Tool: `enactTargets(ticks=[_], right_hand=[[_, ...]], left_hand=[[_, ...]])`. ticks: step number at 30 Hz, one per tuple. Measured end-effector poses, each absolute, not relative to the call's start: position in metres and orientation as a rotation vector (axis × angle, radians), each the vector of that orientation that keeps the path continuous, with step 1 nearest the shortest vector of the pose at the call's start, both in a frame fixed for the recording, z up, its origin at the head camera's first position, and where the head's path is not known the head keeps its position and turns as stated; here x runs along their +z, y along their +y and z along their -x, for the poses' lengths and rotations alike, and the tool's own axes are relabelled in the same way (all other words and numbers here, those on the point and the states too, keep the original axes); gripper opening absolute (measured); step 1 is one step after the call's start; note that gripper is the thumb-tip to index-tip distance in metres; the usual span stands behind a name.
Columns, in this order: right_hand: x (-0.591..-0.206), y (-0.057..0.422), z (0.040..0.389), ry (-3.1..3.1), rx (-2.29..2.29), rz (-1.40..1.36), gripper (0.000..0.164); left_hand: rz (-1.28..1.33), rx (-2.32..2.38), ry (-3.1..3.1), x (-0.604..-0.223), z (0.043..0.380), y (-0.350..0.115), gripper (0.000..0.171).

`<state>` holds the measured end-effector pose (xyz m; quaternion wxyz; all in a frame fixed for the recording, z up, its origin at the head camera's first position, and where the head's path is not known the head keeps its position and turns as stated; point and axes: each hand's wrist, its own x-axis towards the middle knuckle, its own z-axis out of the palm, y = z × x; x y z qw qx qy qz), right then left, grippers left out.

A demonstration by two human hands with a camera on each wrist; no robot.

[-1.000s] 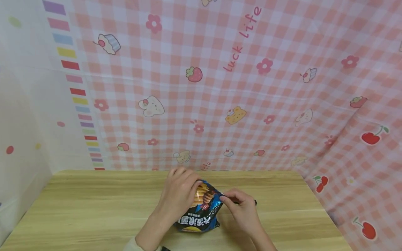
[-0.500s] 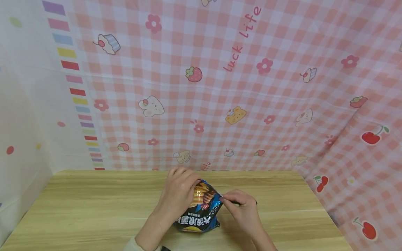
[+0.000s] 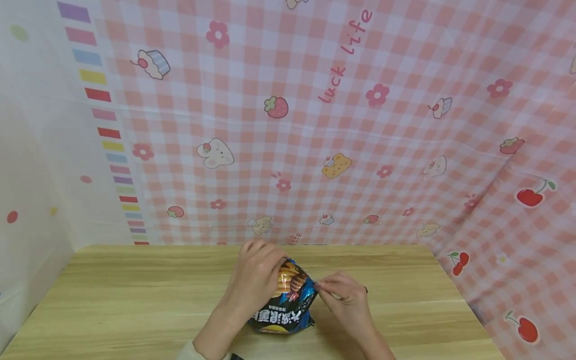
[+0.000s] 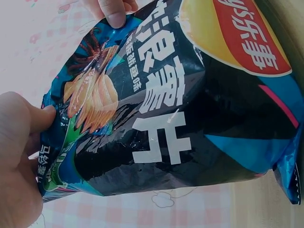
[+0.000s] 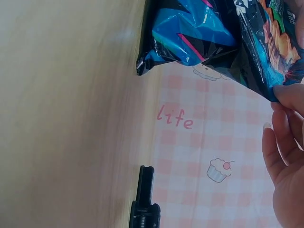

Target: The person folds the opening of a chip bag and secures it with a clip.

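Note:
A black and blue bag of potato chips [image 3: 288,300] stands tilted on the table, its printed front toward me and its lettering upside down in the head view. My left hand [image 3: 257,275] grips the bag's upper left edge, the thumb over the front as the left wrist view shows. With thumb and fingers my right hand [image 3: 348,302] pinches the upper right corner of the bag, which tapers toward those fingertips [image 5: 285,97]. Whether the top seal is open cannot be seen. A black clip [image 5: 145,204] with a metal spring lies beyond my right hand, mostly hidden in the head view.
The wood-grain table [image 3: 135,300] extends to both sides of the bag. Behind it hangs a pink checked cloth [image 3: 297,135] with cartoon prints, which continues along the right side. Pale cloth [image 3: 31,150] with coloured dots covers the left side.
My right fingertips have shifted very slightly at the bag's corner and cover less of it. The left hand and the bag stay nearly in place.

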<state>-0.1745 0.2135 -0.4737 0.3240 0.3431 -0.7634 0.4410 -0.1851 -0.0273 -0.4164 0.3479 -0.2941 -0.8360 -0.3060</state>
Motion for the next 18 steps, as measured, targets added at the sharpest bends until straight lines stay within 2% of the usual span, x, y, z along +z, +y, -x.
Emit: enactTargets(ticks=[5,13,18], right_hand=[[-0.4705,0.2125,0.1737,-1.987,1.053,-0.926,0.032],[-0.4699,0.2116,0.1733,-1.963,0.976,-0.967,0.033],[-0.4697,0.212,0.1724,-1.966,0.955,-0.967,0.033]], left_hand=[[0.761,-0.793,-2.18,-0.4165,0.1837,-0.0268,0.004],[0.742,-0.746,-2.187,-0.4163,0.1819,-0.0251,0.021],[0.74,-0.73,-2.156,-0.4168,0.183,-0.0237,0.018]])
